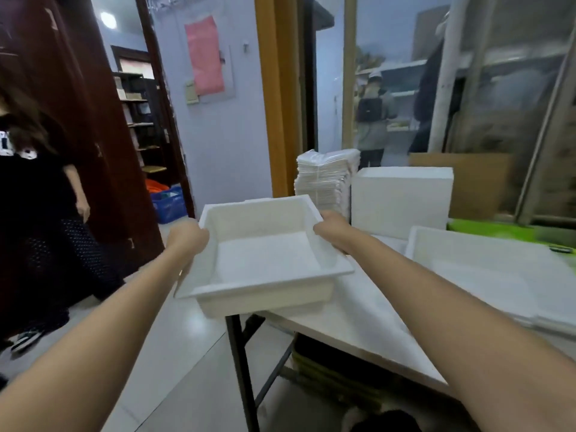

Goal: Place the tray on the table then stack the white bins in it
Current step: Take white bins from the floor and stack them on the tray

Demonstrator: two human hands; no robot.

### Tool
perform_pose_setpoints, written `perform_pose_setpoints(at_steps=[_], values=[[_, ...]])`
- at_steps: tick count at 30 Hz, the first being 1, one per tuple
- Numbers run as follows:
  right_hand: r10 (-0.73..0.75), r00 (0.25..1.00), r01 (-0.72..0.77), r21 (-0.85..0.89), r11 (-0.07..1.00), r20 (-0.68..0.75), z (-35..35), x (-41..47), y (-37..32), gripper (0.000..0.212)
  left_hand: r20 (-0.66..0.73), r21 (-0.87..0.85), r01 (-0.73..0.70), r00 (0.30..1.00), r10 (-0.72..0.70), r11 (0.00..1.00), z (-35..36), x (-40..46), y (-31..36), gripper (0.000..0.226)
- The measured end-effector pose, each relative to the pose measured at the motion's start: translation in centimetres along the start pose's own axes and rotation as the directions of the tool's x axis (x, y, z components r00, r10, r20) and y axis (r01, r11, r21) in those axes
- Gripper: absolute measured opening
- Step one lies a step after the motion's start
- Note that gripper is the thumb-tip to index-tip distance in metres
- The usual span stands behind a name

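Item: white bin, being carried in both hands in front of the person, hanging over the near-left corner of the table.
Form: rectangular, open at the top, with a flat outturned rim and sloping walls; nothing is showing inside.
Finish: plain matte white, looking light and fairly stiff; no marks are showing.
Left hand: clenching the left rim towards its far end, fingers hidden under the lip.
Right hand: gripping the right rim near the far-right corner, thumb lying on top of the rim.
Attitude: the bin is tilting slightly, its near-left corner sitting lowest.
Governing relation: the tray is lying flat on the table to the right of the bin and a little farther off; the right hand is the nearer of the two to it.
Axis: the bin's longer sides are running near to far, as seen here.
Coming move, as judged: the bin is needing to travel right and be lowered inside the tray's rim.
Adjoining stock: a stack of white packets and a white foam box are standing at the table's far side.
Bystander: a person in dark clothing is standing at far left, well apart.
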State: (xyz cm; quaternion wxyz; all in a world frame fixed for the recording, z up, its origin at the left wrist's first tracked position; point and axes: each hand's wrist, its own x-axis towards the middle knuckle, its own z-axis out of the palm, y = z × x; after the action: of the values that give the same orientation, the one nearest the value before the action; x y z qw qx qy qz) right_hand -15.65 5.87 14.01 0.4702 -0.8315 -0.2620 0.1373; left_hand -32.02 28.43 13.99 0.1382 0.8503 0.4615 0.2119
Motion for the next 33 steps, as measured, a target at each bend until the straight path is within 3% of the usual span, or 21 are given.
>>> perform_pose_setpoints(at_steps=[6, 11, 13, 17, 20, 23, 27, 33], values=[[0.124, 0.974, -0.142, -0.086, 0.986, -0.189, -13.5, -1.4, 1.7, 0.041, 0.102, -0.031, -0.230, 0.967, 0.232, 0.973, 0.5, -0.2, 14.6, 0.030], [0.233, 0.898, -0.304, -0.145, 0.941, -0.373, -22.9, -3.8, 4.6, 0.038, 0.178, -0.146, -0.366, 0.904, 0.389, 0.919, 2.4, -3.1, 24.8, 0.029], [0.280, 0.853, -0.364, -0.117, 0.924, -0.440, -26.1, -5.3, 5.8, 0.032, 0.217, -0.197, -0.403, 0.871, 0.441, 0.894, 3.3, -4.4, 28.0, 0.029], [0.365, 0.786, -0.422, -0.001, 0.907, -0.499, -31.1, -8.3, 8.4, 0.060, 0.285, -0.156, -0.504, 0.800, 0.527, 0.849, 4.2, -7.4, 33.2, 0.034], [0.418, 0.775, -0.400, 0.145, 0.905, -0.473, -32.8, -9.4, 9.8, 0.066, 0.285, -0.097, -0.556, 0.779, 0.558, 0.825, 4.2, -8.7, 35.6, 0.032], [0.436, 0.788, -0.383, 0.207, 0.900, -0.435, -33.9, -9.2, 10.7, 0.074, 0.313, -0.120, -0.543, 0.774, 0.550, 0.831, 4.4, -8.9, 36.6, 0.035], [0.440, 0.820, -0.275, 0.424, 0.863, -0.365, -33.3, -10.1, 10.6, 0.034, 0.355, -0.178, -0.444, 0.803, 0.478, 0.878, 4.1, -9.2, 36.9, 0.042], [0.456, 0.836, -0.211, 0.588, 0.781, -0.305, -31.7, -9.9, 11.7, 0.027, 0.427, -0.454, -0.164, 0.822, 0.376, 0.876, 4.4, -9.2, 35.6, 0.048]])
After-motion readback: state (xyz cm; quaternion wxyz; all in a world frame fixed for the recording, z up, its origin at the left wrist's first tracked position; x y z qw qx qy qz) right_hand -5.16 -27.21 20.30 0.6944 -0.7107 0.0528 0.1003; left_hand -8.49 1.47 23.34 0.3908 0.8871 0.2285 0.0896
